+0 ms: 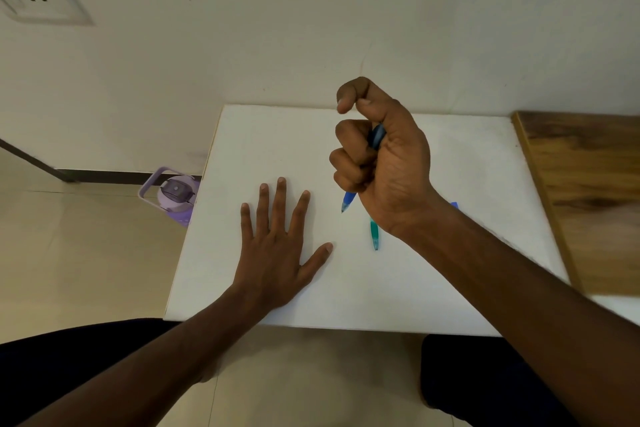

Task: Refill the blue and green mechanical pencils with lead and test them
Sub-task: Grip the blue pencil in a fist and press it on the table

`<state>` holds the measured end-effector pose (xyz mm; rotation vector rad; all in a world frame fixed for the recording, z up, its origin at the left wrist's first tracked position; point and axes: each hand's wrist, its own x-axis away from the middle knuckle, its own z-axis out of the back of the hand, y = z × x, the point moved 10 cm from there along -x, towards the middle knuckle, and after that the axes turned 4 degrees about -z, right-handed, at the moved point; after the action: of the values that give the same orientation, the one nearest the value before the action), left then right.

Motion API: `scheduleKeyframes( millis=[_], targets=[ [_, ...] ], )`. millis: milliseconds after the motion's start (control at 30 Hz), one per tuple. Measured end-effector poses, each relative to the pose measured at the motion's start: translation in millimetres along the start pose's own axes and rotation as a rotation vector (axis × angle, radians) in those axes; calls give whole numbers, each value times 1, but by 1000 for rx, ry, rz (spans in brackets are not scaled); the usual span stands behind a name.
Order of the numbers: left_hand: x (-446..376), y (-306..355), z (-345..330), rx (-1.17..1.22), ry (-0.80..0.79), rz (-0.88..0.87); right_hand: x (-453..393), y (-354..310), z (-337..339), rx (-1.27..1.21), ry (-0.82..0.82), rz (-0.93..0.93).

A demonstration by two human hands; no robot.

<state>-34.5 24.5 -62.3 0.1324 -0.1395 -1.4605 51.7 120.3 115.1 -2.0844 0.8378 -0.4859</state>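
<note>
Right hand (384, 156) was wrapped in a fist around the blue mechanical pencil (348, 202), held pretty much upright, with the thumb curled over the top end. Only the blue grip and clear tip poked out below the little finger, pointing down and hovering above the white table (450, 270), plus a sliver of barrel between thumb and fingers. Green mechanical pencil (374, 236) was lying flat on the table right under that wrist, tip sticking out toward me, the rest hidden behind the hand. Left hand (277, 246) was off to the left of both pencils, fingers spread, palm flat on the table, holding nothing. Purple water bottle (175, 196) sat on the floor further left, past the table edge.
</note>
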Motion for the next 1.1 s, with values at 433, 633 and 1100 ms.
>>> scheduleKeyframes(
  millis=[433, 633, 1100],
  targets=[
    [1, 2, 3, -17, -14, 3, 2, 1, 4, 23, 36, -15],
    [1, 4, 5, -5, -35, 5, 2, 2, 10, -42, 73, -13],
    [13, 30, 47, 1777, -162, 490, -5, -4, 59, -455, 229, -44]
  ],
)
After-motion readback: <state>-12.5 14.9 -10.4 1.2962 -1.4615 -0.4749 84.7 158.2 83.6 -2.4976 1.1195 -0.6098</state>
